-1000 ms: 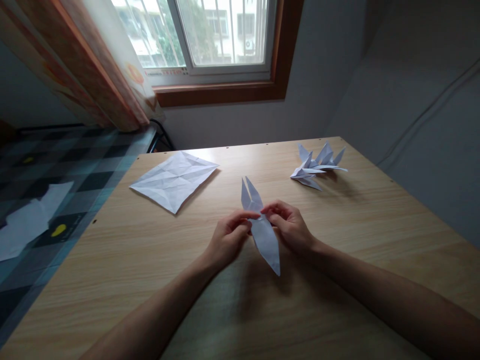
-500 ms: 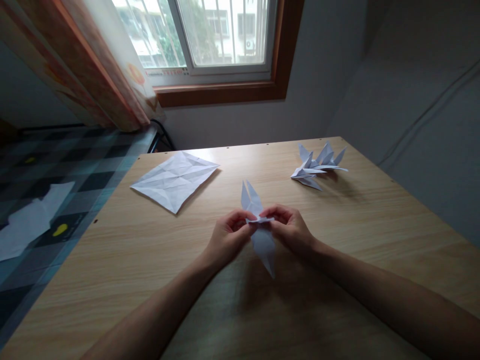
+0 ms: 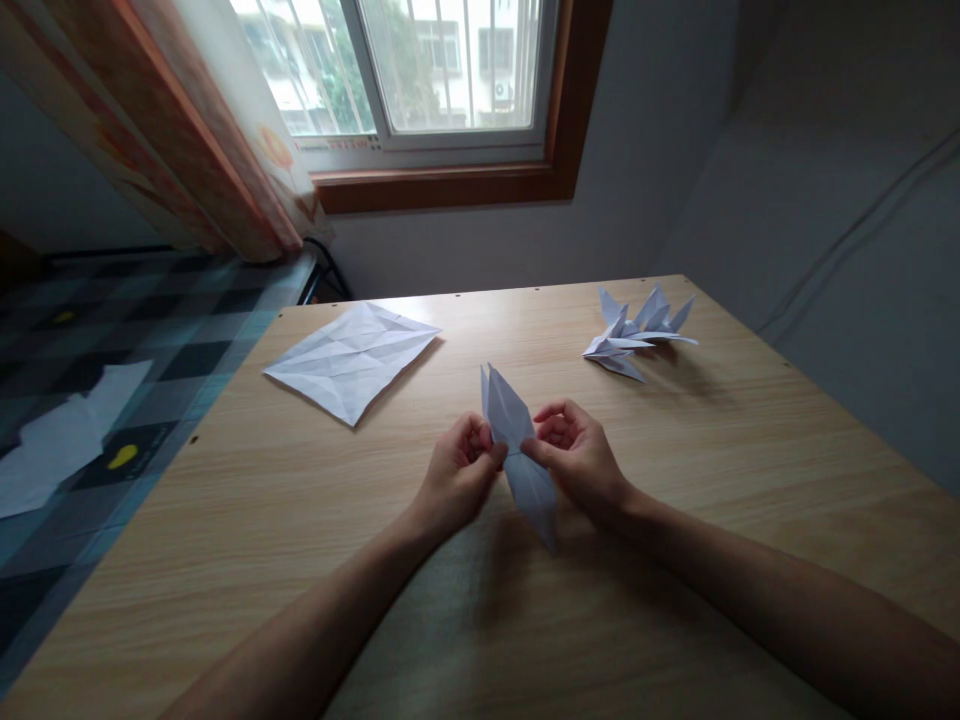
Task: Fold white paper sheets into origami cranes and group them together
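Between my hands, over the middle of the table, is a piece of folded white origami paper [image 3: 529,484]. It is long and narrow, with two pointed tips at its far end and one point toward me. My left hand [image 3: 463,462] pinches its left edge between thumb and fingers. From the other side my right hand [image 3: 576,455] grips it, the thumb pressed on the front near the middle crease and the fingers curled behind. Parts of the fingertips are hidden by the paper.
A creased, unfolded white sheet [image 3: 352,365] lies at the back left of the wooden table [image 3: 300,560]. Several folded paper pieces [image 3: 634,338] with pointed tips sit at the back right. White paper [image 3: 64,440] rests on the checked cloth [image 3: 217,355] to the left.
The upper part of the folded paper now stands flat toward me, where a flap was folded out crosswise between my fingers. My right thumb has moved onto its front; both hands stay in place.
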